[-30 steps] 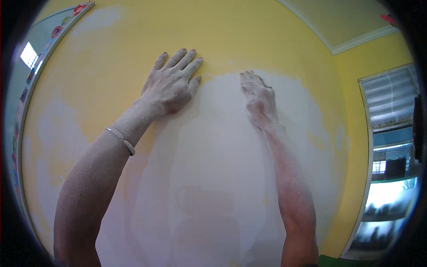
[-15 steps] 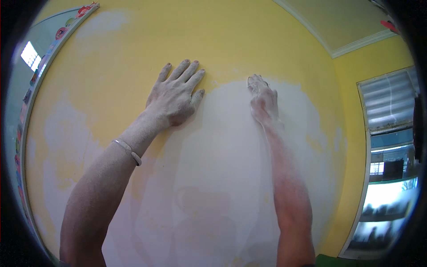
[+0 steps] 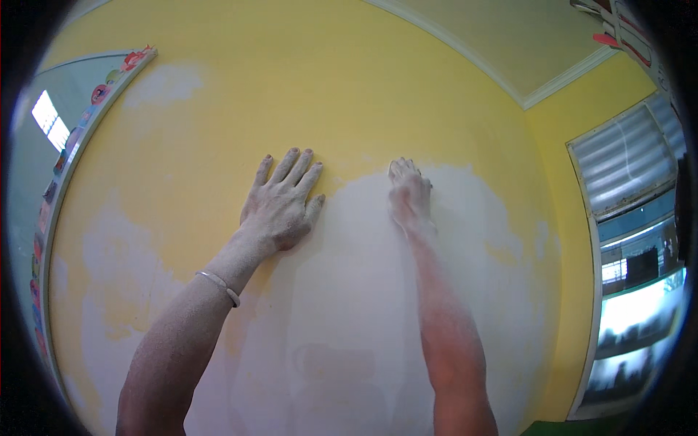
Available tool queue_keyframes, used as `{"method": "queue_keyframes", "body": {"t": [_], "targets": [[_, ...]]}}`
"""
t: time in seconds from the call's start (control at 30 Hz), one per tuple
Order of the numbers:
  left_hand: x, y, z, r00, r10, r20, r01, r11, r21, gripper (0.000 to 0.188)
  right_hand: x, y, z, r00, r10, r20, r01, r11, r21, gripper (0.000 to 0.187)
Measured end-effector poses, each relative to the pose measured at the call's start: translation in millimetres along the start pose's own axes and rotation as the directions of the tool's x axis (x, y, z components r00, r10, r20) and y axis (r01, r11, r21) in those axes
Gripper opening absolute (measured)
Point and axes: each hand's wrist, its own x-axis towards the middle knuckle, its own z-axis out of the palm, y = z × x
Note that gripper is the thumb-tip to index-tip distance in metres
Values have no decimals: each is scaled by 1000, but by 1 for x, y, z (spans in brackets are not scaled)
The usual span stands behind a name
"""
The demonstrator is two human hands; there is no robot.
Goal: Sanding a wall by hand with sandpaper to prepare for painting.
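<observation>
My left hand (image 3: 280,207), coated in pale dust, lies flat with spread fingers against the yellow wall (image 3: 291,94). Its thumb is beside the upper left edge of a large white patch (image 3: 342,291). A light-coloured bangle (image 3: 219,288) circles that wrist. To the right, my right hand (image 3: 411,192) presses on the wall at the patch's upper edge, its fingers closed over a thin pale sheet (image 3: 392,168) that looks like folded sandpaper. Only a sliver of the sheet shows; the rest is hidden under the fingers. Dust also covers the right forearm.
On the left is a mirror-like panel (image 3: 54,218) whose frame carries colourful decorations. A louvred window (image 3: 629,160) stands at the right, above bright panes. White moulding (image 3: 465,51) borders the ceiling. Fainter white patches (image 3: 120,247) mark the wall's left side.
The view has tilted upward, so wall and hands sit lower in the picture. Both hands stay at about the same places on the wall, the right still gripping the sheet.
</observation>
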Motion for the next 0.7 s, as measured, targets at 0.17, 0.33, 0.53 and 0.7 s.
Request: {"method": "queue_keyframes", "body": {"t": [0.17,0.33,0.53,0.7], "targets": [[-11,-16,-2,999,-38,15,38,999,15,60,25,-106,12,991,47,123,-58,994,89,37],[-7,-13,4,1000,-17,15,17,1000,18,61,-1,-64,-10,971,-215,107,193,963,190,36],[-6,-11,3,1000,-22,-17,23,999,24,61,42,-94,1,926,263,272,-274,962,0,34],[-12,-19,2,999,-44,15,43,999,26,62,13,-124,15,983,-111,149,81,978,194,44]]}}
